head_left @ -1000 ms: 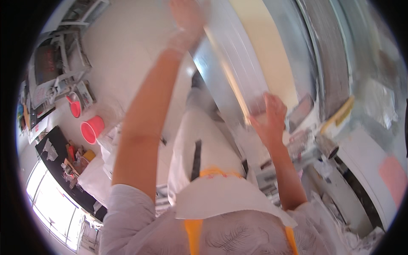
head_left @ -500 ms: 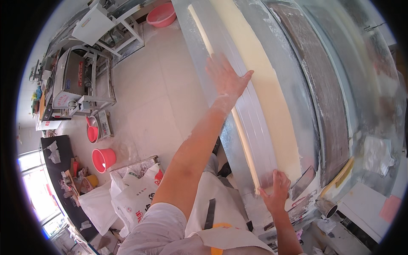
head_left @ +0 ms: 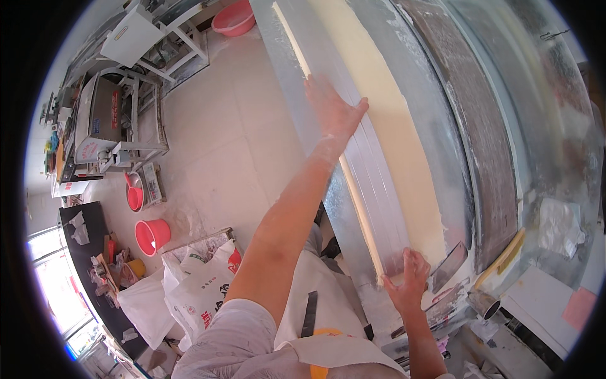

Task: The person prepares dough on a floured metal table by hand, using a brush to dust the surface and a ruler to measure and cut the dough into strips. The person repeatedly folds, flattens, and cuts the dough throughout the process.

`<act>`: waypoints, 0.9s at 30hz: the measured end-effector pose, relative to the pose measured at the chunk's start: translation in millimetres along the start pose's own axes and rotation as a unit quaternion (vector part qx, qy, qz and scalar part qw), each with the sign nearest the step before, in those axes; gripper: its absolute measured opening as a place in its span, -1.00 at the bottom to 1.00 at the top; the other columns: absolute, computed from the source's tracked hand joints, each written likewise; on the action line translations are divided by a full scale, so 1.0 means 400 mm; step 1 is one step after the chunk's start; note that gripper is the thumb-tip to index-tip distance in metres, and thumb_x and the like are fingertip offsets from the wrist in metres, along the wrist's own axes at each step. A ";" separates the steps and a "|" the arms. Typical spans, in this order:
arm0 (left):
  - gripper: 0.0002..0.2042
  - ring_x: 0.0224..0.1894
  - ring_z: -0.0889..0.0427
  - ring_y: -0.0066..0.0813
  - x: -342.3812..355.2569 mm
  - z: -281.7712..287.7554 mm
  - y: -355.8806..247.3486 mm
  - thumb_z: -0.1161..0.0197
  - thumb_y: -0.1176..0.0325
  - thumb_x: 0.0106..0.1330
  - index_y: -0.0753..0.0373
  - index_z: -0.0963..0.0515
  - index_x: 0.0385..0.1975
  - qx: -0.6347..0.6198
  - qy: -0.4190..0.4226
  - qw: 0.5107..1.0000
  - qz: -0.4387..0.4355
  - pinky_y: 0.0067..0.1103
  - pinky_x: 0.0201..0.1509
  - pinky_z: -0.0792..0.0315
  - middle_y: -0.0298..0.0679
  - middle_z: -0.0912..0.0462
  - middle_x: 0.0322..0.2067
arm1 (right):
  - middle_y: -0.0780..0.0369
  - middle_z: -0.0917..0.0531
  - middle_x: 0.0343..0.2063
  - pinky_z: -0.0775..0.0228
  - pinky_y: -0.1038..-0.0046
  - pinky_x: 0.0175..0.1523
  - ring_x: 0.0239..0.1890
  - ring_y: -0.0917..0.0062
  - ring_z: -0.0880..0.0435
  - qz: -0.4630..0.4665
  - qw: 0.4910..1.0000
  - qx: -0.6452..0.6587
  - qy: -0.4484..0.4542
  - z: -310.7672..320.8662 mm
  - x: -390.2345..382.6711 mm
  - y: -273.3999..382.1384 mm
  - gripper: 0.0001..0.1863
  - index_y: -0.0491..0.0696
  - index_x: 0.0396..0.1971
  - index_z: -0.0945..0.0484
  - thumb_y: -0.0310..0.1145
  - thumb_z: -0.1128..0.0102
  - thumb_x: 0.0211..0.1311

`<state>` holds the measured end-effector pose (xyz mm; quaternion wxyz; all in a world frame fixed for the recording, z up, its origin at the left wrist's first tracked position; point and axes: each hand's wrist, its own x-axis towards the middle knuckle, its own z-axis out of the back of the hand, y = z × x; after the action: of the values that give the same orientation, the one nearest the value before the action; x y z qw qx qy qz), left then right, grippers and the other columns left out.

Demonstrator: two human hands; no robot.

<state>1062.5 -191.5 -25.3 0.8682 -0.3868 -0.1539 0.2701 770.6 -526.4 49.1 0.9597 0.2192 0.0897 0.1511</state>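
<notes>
A long grey board (head_left: 369,151) with fine lengthwise lines lies along the metal worktable, on top of a pale yellow dough sheet (head_left: 401,129). A narrow strip of dough (head_left: 356,196) shows along the board's left edge. My left hand (head_left: 333,108) spans the board past its middle, thumb at the right edge and fingers at the left edge; the fingertips are blurred. At the near end, my right hand (head_left: 407,281) grips the board, its thumb by the end of the dough strip and its fingers bent over the other side.
A clear scraper-like plate (head_left: 449,265) lies beside my right hand. Further right runs a long dark brown slab (head_left: 483,132). On the floor to the left are a red bucket (head_left: 153,236), white sacks (head_left: 196,297) and a machine on a frame (head_left: 104,120); a pink basin (head_left: 233,20) stands at the back.
The fingers of my left hand have drawn in from lying spread to bending at the board's left edge. My right hand stays at the near end. The whole view has shifted slightly.
</notes>
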 end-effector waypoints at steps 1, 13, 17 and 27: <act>0.20 0.67 0.34 0.21 0.001 -0.001 0.000 -0.54 -0.01 0.15 0.51 0.15 0.57 -0.002 -0.007 1.000 -0.005 -0.13 0.71 0.17 0.28 0.23 0.60 | -0.08 -0.44 0.26 -0.27 -0.08 0.30 0.24 -0.07 -0.38 -0.001 1.000 -0.001 -0.002 0.000 0.001 0.002 0.07 -0.11 0.47 -0.34 -0.35 -0.69 -0.15; 0.20 0.61 0.18 0.37 -0.008 -0.051 0.042 -0.57 -0.03 0.05 0.57 0.05 0.51 -0.026 -0.070 0.996 -0.056 -0.03 0.66 0.11 0.42 0.13 0.54 | -0.05 -0.47 0.20 -0.28 -0.06 0.28 0.21 -0.05 -0.41 -0.024 1.000 -0.016 0.005 0.006 0.009 0.014 0.05 -0.08 0.45 -0.32 -0.39 -0.64 -0.17; 0.18 0.56 0.07 0.40 -0.010 -0.054 0.041 -0.59 -0.03 0.02 0.58 0.01 0.47 -0.012 -0.085 0.995 -0.059 0.01 0.62 0.06 0.44 0.06 0.49 | -0.05 -0.47 0.21 -0.26 -0.05 0.30 0.23 -0.04 -0.40 -0.021 1.000 -0.022 0.006 0.007 0.004 0.013 0.05 -0.08 0.45 -0.32 -0.38 -0.63 -0.16; 0.07 0.57 -0.13 0.22 -0.036 -0.075 0.064 -0.51 -0.07 0.16 0.48 -0.12 0.53 0.092 -0.162 0.979 -0.084 -0.19 0.63 -0.10 0.34 -0.16 0.51 | -0.03 -0.46 0.15 -0.23 -0.02 0.31 0.24 -0.02 -0.40 -0.004 0.999 -0.035 0.013 0.004 -0.005 0.007 0.09 -0.08 0.46 -0.27 -0.40 -0.62 -0.19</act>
<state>1056.2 -203.2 -64.9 0.8832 -0.2425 -0.2990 0.2677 768.3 -525.2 51.8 0.9662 0.1832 0.0981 0.1528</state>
